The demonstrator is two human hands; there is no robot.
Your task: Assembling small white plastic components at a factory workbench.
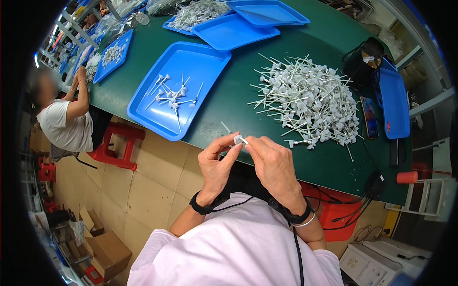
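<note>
Our left hand point(215, 168) and right hand point(276, 167) together pinch one white part point(238, 139), near one blue tray point(193, 62) and one pile point(312, 102) too dense to count.

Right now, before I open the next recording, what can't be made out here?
All in the head view:
1. White stemmed part: its gripped ends, hidden by the fingertips of the left hand and right hand.
2. Pile of white stemmed parts: its lower layers, hidden by those on top.
3. Rearmost blue tray: its far side, cut off by the top edge.
4. Co-worker's hands: anything held, too small to tell.
</note>
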